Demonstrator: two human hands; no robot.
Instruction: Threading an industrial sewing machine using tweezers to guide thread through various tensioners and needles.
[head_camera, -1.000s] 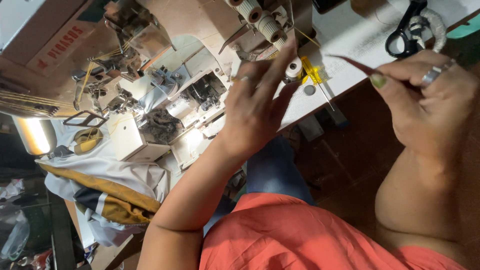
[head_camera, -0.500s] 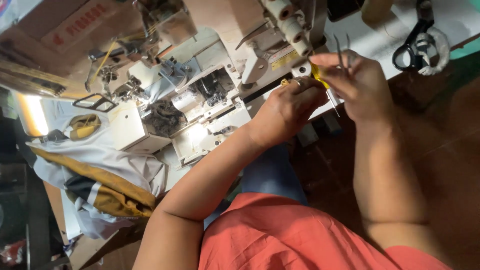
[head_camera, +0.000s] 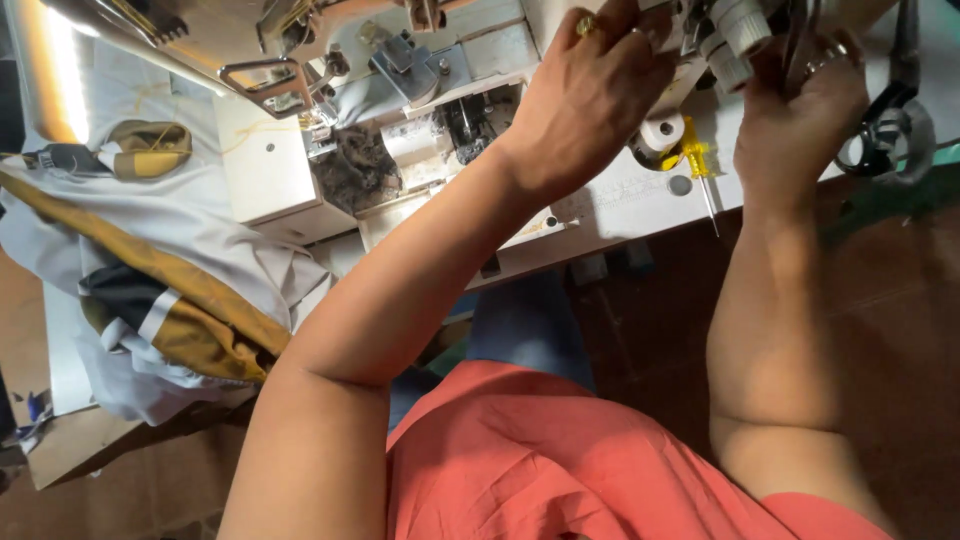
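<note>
From the head view, my left hand rests with curled fingers on the machine by its white knobs; I cannot tell whether it pinches anything. My right hand is up at the same knobs, grip hidden. A slip could, I judge, knock the yellow screwdriver off the table, or tangle the thread. Scissors lie just right. No containers; cloth heaps at left.

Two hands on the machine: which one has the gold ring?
The left hand, over the machine's middle; a gold ring shows on one finger. The right hand, nearer the scissors, wears a silver-looking one.
</note>
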